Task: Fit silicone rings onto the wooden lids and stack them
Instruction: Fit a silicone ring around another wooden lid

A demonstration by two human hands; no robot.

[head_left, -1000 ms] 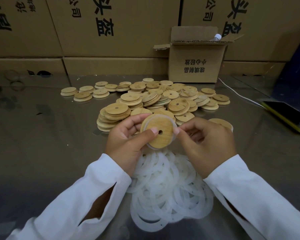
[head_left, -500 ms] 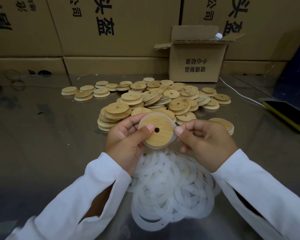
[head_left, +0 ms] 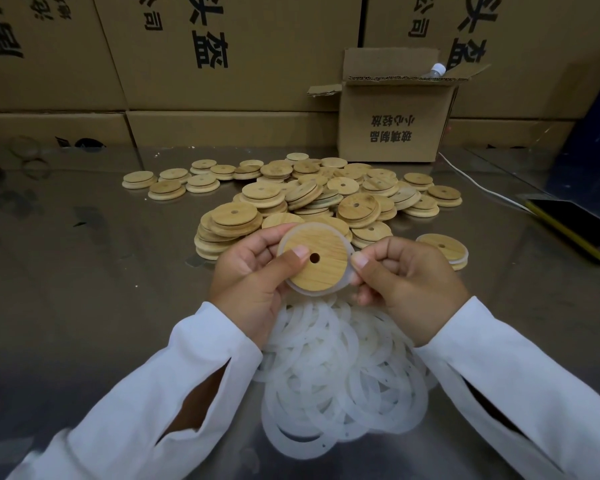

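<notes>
My left hand (head_left: 253,275) grips a round wooden lid (head_left: 321,268) with a small centre hole, thumb across its face. A translucent silicone ring (head_left: 347,285) sits round the lid's rim. My right hand (head_left: 409,289) pinches the ring at the lid's right edge. Below my hands lies a heap of loose white silicone rings (head_left: 340,379). Behind the held lid spreads a pile of bare wooden lids (head_left: 312,199). One lid with a ring on it (head_left: 445,249) lies alone to the right.
A small open cardboard box (head_left: 392,123) stands behind the pile, with large cartons (head_left: 222,53) stacked along the back. A phone (head_left: 572,225) with a white cable (head_left: 478,183) lies at the right edge of the shiny metal table (head_left: 84,271).
The lid has tilted to face me more squarely and my right thumb and fingers have shifted along its right edge on the ring. Both hands stay in nearly the same place.
</notes>
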